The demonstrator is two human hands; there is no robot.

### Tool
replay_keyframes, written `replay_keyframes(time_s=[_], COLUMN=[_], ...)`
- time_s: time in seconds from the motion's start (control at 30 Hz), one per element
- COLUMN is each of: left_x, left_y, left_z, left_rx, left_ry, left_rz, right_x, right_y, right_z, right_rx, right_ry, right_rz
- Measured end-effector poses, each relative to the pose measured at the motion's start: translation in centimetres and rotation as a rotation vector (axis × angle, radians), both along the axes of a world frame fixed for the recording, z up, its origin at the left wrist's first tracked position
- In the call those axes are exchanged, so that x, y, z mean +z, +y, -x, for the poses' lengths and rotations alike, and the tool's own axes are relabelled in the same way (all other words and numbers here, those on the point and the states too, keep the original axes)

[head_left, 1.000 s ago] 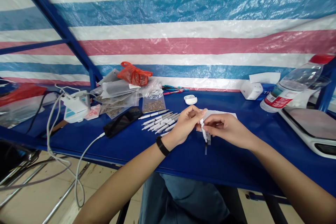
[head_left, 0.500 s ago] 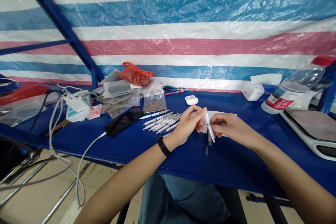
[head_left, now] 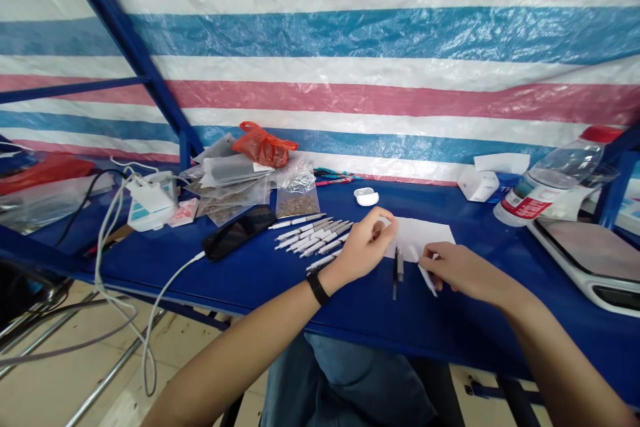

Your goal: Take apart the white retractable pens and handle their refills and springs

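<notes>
My right hand (head_left: 453, 267) pinches a white pen (head_left: 429, 280) that slants over the blue table, just off the lower right of a white paper sheet (head_left: 417, 232). My left hand (head_left: 369, 240), with a black band at the wrist, is curled at the sheet's left side. Its thumb and fingers are closed together, and what they hold, if anything, is hidden. Between the hands lie a thin dark strip (head_left: 395, 275) and a short grey piece (head_left: 401, 267), partly over the sheet's lower edge. Several white pens (head_left: 315, 236) lie side by side to the left of my left hand.
A black phone (head_left: 239, 233) with a white cable lies left of the pens. Behind it are plastic bags (head_left: 235, 177) and a red bag (head_left: 265, 145). A white earbud case (head_left: 367, 197) sits at the back. A bottle (head_left: 537, 193) and a scale (head_left: 583, 257) stand at right.
My right hand has moved right and down, carrying the white pen away from my left hand. The hands are now apart, and more of the paper, dark strip and grey piece shows between them.
</notes>
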State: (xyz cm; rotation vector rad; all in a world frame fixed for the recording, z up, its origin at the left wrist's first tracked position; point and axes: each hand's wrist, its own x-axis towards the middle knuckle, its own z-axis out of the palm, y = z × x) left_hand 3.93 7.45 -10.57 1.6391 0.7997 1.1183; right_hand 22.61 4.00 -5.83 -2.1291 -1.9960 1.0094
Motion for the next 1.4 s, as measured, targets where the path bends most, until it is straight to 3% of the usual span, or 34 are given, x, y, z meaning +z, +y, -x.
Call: replay_keyframes(time_s=[0.2,0.47,0.7,1.03,1.23,1.4], left_x=[0.1,0.1,0.0,0.1,0.0,-0.2], left_y=[-0.3,-0.4,-0.4,-0.5,-0.2,-0.2], left_z=[0.3,0.3,0.2,0.3,0.1,0.0], left_rx=[-0.024,-0.011,-0.004,-0.151,-0.025,-0.039], left_ry=[0.221,0.47,0.494,0.368,0.393,0.495], left_rz=[-0.124,-0.242,-0.277,-0.147,-0.165,-0.219], right_x=[0.2,-0.4,-0.4,-0.8,-0.6,-0.7], right_y=[-0.7,-0.8,-0.7,-1.0,-1.1,-1.1], right_z=[1.6,2.2,2.1,1.9,1.9,2.0], right_rx=[0.034,0.04,0.063,0.041,0.033,0.031], right_ry=[-0.111,-0.105,-0.084,-0.106,-0.117,-0.128], right_rz=[-0.041,-0.019,-0.044,-0.086,-0.097,-0.096])
